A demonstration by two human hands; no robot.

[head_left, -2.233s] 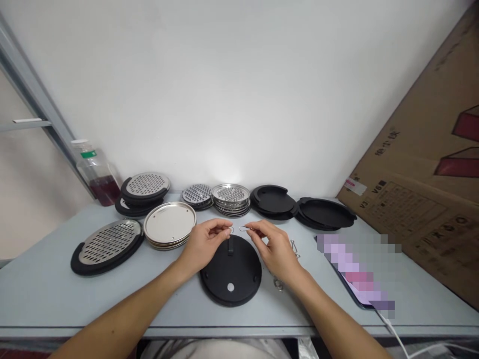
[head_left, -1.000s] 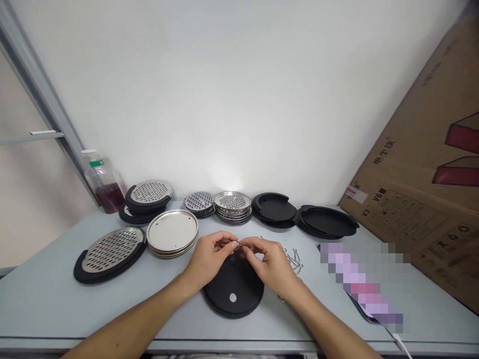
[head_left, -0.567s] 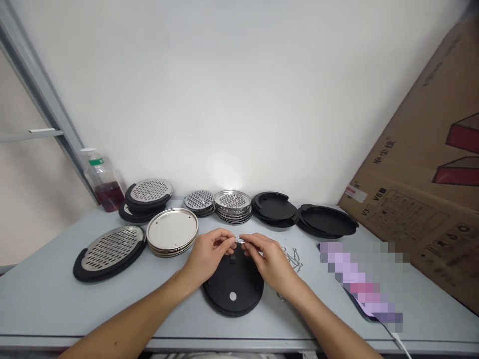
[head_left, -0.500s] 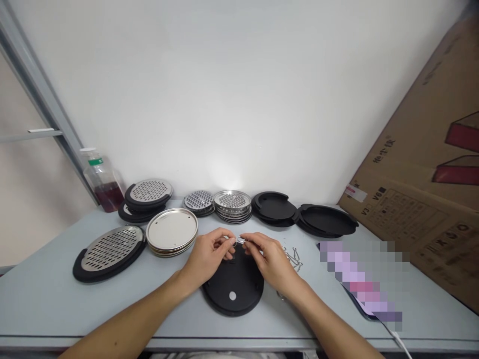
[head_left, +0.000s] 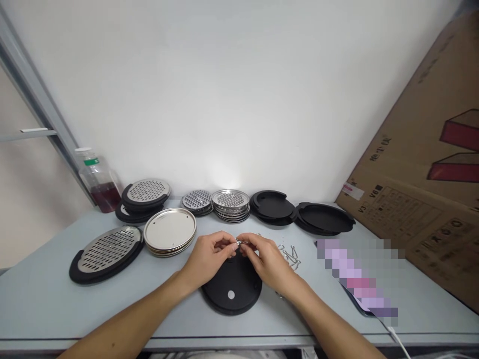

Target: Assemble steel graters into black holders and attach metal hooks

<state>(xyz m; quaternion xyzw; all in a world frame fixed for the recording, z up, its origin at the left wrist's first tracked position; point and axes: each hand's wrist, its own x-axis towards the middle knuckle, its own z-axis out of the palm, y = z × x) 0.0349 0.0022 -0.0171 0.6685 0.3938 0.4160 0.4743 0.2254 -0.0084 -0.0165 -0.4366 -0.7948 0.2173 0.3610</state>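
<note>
A round black disc point(head_left: 231, 290) with a small white spot lies flat on the grey table point(head_left: 45, 299) in front of me. Both hands hover over its far edge. My left hand point(head_left: 207, 257) pinches a small metal ring point(head_left: 237, 243) between thumb and fingers. My right hand point(head_left: 267, 262) pinches a thin metal clip at the same spot, so the fingertips of both hands meet. A small heap of metal clips point(head_left: 290, 255) lies just right of my right hand.
Along the back stand stacks of perforated steel discs point(head_left: 231, 200), black covers point(head_left: 272, 204) point(head_left: 324, 217) and plain steel plates point(head_left: 169, 230). An oval grate in a black frame point(head_left: 107, 247) lies left, a bottle point(head_left: 95, 179) behind it. A phone point(head_left: 359, 284) and a cardboard box point(head_left: 430, 189) are on the right.
My hands were a little apart, each with its small metal piece. They have come together, and the pieces now touch at my fingertips. The view shifted slightly.
</note>
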